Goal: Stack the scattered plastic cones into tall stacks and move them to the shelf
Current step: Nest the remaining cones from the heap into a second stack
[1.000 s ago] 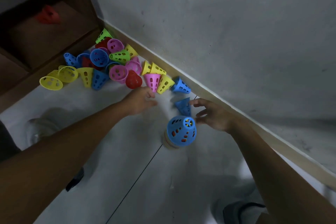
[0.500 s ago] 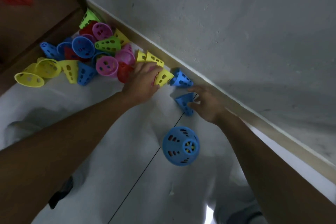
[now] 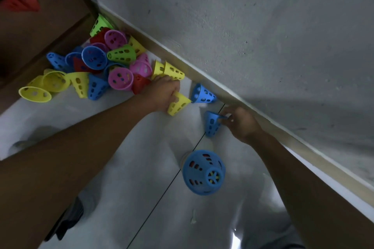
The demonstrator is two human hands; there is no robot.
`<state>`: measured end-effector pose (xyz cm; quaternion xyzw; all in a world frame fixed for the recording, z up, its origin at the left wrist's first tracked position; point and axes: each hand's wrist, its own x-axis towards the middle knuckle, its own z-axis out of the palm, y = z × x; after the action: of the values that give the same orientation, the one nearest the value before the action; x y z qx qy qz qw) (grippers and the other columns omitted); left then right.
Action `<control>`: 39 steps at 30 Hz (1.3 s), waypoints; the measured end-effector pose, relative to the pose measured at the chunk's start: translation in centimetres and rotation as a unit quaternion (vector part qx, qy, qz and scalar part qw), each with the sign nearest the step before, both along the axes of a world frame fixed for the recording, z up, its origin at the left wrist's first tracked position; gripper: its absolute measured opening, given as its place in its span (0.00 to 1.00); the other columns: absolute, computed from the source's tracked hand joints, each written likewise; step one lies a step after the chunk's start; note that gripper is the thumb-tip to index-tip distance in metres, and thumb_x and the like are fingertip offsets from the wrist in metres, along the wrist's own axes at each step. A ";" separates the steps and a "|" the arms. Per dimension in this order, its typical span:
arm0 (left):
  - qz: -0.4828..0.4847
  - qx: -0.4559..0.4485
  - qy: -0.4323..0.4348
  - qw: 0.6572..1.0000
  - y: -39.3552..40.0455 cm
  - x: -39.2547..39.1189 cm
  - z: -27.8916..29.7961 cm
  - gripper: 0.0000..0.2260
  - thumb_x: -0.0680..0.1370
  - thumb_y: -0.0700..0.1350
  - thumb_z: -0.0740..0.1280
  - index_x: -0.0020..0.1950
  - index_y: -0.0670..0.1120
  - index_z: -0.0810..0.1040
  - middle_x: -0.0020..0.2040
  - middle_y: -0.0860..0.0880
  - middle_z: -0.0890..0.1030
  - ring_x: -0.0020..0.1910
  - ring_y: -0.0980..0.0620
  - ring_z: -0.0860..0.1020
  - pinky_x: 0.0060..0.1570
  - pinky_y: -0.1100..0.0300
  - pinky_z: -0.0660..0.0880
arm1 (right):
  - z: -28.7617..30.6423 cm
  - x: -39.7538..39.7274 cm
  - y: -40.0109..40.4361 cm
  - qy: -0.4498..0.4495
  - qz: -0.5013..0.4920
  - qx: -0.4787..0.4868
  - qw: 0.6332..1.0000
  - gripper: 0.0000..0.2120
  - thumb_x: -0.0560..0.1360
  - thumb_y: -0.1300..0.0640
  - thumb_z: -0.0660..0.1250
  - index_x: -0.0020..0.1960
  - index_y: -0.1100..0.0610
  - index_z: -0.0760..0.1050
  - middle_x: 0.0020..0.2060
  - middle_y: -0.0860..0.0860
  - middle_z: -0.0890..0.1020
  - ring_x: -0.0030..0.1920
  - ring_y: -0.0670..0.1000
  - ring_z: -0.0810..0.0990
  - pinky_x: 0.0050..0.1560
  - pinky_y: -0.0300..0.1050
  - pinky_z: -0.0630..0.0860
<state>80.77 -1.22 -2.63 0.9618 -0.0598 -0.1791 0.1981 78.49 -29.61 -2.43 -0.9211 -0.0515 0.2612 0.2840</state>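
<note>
Dim, soft focus; floor (image 3: 141,168) glare near bottom; wide-angle edge distortion.

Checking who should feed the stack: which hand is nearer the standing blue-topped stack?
Right. The right hand, pinching a blue cone, sits just beyond the stack. The left hand grips a yellow cone farther off, by the pile.

Single head cam, looks steeply down & fwd at floor (image 3: 113,168) by wall (image 3: 242,26), close range.
</note>
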 end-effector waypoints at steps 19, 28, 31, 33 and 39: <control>-0.082 -0.018 0.047 0.995 0.2 -1.0 11.4 0.17 0.79 0.44 0.70 0.34 0.45 0.68 0.30 0.50 0.67 0.32 0.50 0.66 0.33 0.60 0.62 | 10.2 -1.1 -1.8 -0.006 -0.146 0.260 0.955 0.10 0.81 0.59 0.66 0.43 0.58 0.83 0.32 0.56 0.80 0.30 0.48 0.76 0.36 0.42 0.73; -0.266 0.144 0.051 0.952 -1.1 -1.1 23.0 0.09 0.77 0.40 0.72 0.41 0.47 0.73 0.34 0.55 0.71 0.36 0.50 0.70 0.34 0.60 0.63 | 17.7 -3.9 -1.6 0.071 -0.127 0.360 0.921 0.10 0.82 0.62 0.62 0.46 0.61 0.80 0.29 0.52 0.79 0.29 0.45 0.77 0.34 0.35 0.76; -0.272 0.191 0.075 0.940 -0.6 -1.4 25.9 0.07 0.78 0.39 0.71 0.43 0.47 0.74 0.35 0.53 0.73 0.36 0.51 0.71 0.32 0.66 0.64 | 20.1 -3.9 -1.5 0.108 -0.107 0.348 0.925 0.09 0.82 0.62 0.62 0.45 0.57 0.78 0.30 0.51 0.82 0.30 0.46 0.80 0.38 0.39 0.77; -0.273 0.202 0.077 0.937 -0.3 -2.0 27.3 0.06 0.78 0.39 0.70 0.44 0.46 0.75 0.36 0.52 0.75 0.36 0.52 0.72 0.31 0.68 0.64 | 21.3 -3.9 -1.4 0.153 -0.116 0.360 0.913 0.09 0.81 0.64 0.62 0.45 0.56 0.76 0.34 0.53 0.81 0.33 0.48 0.81 0.38 0.39 0.78; -0.259 0.189 0.085 0.944 0.0 -4.1 29.9 0.03 0.79 0.42 0.71 0.46 0.46 0.79 0.44 0.45 0.83 0.41 0.48 0.80 0.36 0.61 0.69 | 23.2 -5.9 -0.6 0.254 -0.075 0.363 0.894 0.06 0.69 0.63 0.69 0.46 0.59 0.78 0.36 0.53 0.84 0.35 0.48 0.84 0.38 0.40 0.81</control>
<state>76.65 -1.19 27.27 0.9141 -0.2548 -0.3133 -0.0357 72.61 -30.23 20.77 -0.6577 0.0006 0.4271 0.6205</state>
